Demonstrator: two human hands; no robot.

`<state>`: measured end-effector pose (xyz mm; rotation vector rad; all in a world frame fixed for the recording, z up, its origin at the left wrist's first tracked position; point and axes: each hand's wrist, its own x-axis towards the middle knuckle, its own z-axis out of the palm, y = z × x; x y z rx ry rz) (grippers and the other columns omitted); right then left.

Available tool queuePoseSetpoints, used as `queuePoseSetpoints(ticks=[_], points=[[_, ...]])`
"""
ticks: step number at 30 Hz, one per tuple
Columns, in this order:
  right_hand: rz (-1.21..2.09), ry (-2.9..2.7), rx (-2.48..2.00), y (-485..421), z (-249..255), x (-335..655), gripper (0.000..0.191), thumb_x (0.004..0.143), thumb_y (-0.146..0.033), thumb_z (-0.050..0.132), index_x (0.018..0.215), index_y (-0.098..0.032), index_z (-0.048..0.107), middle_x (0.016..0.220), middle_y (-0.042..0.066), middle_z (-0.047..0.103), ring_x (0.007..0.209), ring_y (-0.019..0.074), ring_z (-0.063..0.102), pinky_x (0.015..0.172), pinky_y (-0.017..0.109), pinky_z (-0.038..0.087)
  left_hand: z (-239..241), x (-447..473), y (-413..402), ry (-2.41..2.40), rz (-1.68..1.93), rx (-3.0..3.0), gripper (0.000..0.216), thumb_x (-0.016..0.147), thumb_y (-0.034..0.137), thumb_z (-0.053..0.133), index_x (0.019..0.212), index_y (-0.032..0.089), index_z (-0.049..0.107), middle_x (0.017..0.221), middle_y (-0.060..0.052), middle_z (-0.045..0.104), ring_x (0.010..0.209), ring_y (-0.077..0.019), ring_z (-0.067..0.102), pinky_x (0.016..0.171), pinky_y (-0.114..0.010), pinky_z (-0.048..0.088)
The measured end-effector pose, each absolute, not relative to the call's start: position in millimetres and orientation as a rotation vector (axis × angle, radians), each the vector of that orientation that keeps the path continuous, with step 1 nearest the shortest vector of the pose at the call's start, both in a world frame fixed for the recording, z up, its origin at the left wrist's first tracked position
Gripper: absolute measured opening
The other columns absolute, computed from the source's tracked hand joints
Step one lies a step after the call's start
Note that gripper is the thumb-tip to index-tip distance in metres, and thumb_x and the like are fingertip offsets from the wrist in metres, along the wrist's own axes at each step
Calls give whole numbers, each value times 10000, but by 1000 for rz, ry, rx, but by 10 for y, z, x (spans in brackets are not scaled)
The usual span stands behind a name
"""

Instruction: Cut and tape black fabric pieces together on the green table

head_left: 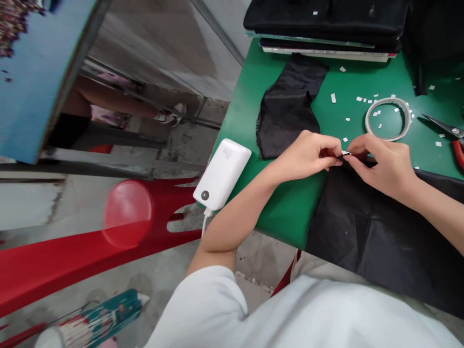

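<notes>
A large piece of black fabric (362,227) hangs over the front edge of the green table. At its upper edge, my left hand (308,152) is closed in a pinch on the cloth, thumb against fingers. Close beside it, my right hand (384,162) pinches the same edge. A small white piece of tape (345,153) shows between the fingertips; the fingers partly hide it. A roll of white tape (369,123) lies flat just beyond my right hand. Another black fabric piece (286,111) with a frayed edge lies beyond my left forearm.
Small white bits (333,98) are scattered over the green table (239,104). Red-handled scissors (453,130) lie at right. A white power bank (223,174) with a cable sits at the left edge. Folded black fabric (326,19) is stacked behind. A red chair (72,256) stands left; another person's leg (119,104) shows.
</notes>
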<state>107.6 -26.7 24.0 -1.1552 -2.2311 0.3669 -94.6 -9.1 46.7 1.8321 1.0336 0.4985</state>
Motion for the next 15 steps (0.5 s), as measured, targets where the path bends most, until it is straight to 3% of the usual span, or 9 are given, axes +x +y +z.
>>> queuePoseSetpoints(ticks=[5, 9, 15], points=[[316, -2191, -1116, -303, 222, 1108, 95, 913, -221, 571, 959, -241, 653, 788, 38, 751, 693, 192, 714, 626, 288, 527, 455, -952, -99, 1031, 505, 1780, 19, 802, 173, 639, 798, 161, 626, 646, 32, 648, 595, -104, 660, 573, -178, 497], [296, -2251, -1051, -313, 245, 1118, 82, 891, -221, 581, 877, -238, 660, 774, 44, 748, 669, 206, 683, 647, 327, 537, 460, -970, -107, 989, 509, 1800, 255, 829, 143, 611, 1077, 199, 604, 684, 46, 654, 611, -98, 660, 633, -178, 521], [252, -2261, -1042, -299, 259, 1102, 130, 889, -202, 582, 775, -238, 633, 702, 30, 731, 644, 204, 654, 612, 322, 515, 459, -994, -76, 913, 484, 1966, 180, 848, 126, 591, 1008, 197, 631, 717, 34, 638, 608, -74, 616, 609, -144, 481]])
